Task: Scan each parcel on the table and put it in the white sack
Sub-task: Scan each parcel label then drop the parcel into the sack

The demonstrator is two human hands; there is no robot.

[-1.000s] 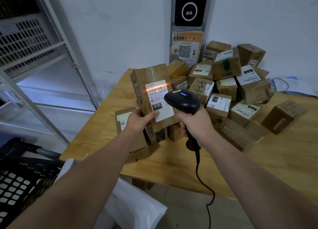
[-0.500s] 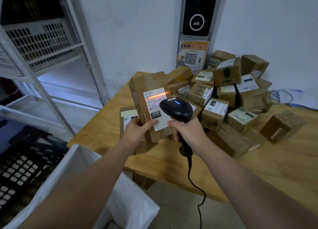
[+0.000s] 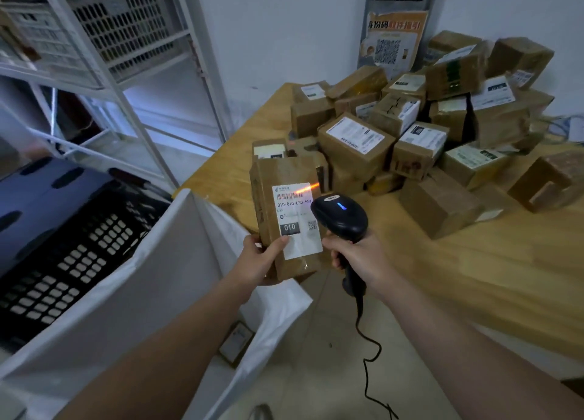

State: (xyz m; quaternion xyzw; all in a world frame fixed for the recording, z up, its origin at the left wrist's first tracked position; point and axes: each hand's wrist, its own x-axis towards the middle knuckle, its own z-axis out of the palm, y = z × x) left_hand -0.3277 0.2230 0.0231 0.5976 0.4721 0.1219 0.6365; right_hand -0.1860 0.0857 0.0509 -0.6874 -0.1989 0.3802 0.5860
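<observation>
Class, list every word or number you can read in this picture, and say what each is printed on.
"010-010-L30-551": white label on the held parcel.
"010": black box on the same label.
Orange heading on the wall poster: blurred, unreadable.
Logo on the scanner and labels on the piled parcels: too small to read.

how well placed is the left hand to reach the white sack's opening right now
Probably well placed: the left hand, gripping the parcel, hangs right over the open white sack, with nothing between them. The scanner is off to the right.
</observation>
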